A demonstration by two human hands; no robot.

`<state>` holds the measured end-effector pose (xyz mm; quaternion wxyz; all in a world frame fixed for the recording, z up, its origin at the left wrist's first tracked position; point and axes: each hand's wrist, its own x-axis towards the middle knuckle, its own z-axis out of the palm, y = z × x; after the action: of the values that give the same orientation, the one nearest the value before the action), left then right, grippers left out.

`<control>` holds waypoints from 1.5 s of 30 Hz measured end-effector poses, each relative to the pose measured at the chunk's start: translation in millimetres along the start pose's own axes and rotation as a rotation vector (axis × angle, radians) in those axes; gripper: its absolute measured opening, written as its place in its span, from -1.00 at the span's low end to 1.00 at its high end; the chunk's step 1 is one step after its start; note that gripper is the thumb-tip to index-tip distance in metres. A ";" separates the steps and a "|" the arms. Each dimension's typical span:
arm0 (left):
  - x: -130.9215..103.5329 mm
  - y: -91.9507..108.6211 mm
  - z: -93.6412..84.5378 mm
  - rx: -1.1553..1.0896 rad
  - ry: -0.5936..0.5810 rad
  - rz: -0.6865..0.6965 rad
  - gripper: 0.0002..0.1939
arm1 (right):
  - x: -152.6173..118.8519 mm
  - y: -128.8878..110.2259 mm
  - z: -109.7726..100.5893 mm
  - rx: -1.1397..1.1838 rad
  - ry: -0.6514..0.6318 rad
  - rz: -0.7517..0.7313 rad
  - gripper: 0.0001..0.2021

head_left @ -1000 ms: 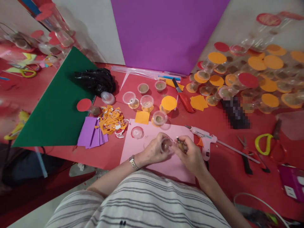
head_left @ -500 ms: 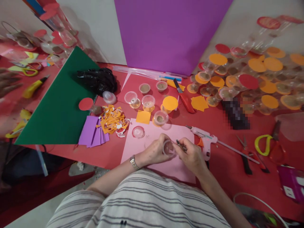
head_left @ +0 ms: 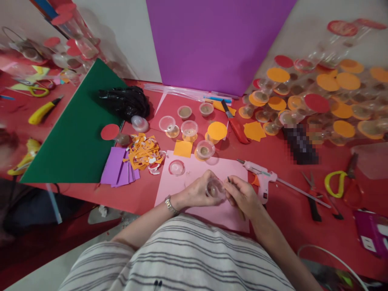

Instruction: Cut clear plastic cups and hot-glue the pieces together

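My left hand (head_left: 200, 191) is wrapped round a clear plastic cup (head_left: 214, 188), tilted with its opening toward me, above a pink sheet (head_left: 174, 192). At the cup's right side, the fingers of my right hand (head_left: 241, 195) are closed round a thin, dark tool (head_left: 241, 213), whose lower end shows beneath the palm. Its tip is too small to make out. A clear round lid or cup (head_left: 176, 167) lies on the sheet's upper left. Beyond the sheet stand several small clear cups (head_left: 205, 150), some with orange discs attached.
To the right lie a glue gun (head_left: 261, 178), pliers (head_left: 314, 206) and scissors (head_left: 336, 184). Paper scraps (head_left: 145, 152), purple paper (head_left: 113, 167) and a green board (head_left: 79, 133) are on the left. Many assembled cups (head_left: 327, 83) stand at the back right.
The cup has turned slightly in my left hand. My right hand has rotated with the tool, whose lower end now shows below the palm. Another person's hand at the far left has moved away.
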<state>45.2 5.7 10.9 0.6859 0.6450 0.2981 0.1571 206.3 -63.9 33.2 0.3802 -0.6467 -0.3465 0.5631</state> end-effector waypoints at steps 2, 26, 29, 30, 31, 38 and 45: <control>0.1 1.8 -1.0 -0.022 0.008 -0.010 -0.54 | -0.4 -0.6 -0.2 0.018 0.013 -0.004 -0.62; -0.9 8.5 -6.8 0.001 -0.028 0.054 -0.62 | -9.8 8.9 3.8 0.053 -0.068 -0.070 -0.69; -0.9 8.3 -6.5 -0.027 -0.054 0.051 -0.62 | -11.3 9.6 6.1 0.163 -0.081 -0.014 -0.70; -1.0 8.6 -6.5 -0.036 -0.060 0.055 -0.62 | -11.9 8.9 7.2 0.194 -0.074 -0.002 -0.71; -1.0 8.9 -6.5 -0.045 -0.058 0.059 -0.62 | -12.5 7.8 8.4 0.219 -0.063 0.011 -0.71; -0.9 7.5 -6.2 -0.034 0.020 0.090 -0.63 | -11.3 0.6 10.4 0.120 0.024 -0.054 -0.67; -1.3 10.1 -2.3 0.077 0.034 0.070 -0.60 | -5.5 1.0 4.6 -0.401 0.197 -0.352 -0.71</control>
<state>44.4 8.0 21.1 0.6495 0.6782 0.2926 0.1803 201.1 -68.8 34.5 0.3682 -0.6906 -0.5193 0.3432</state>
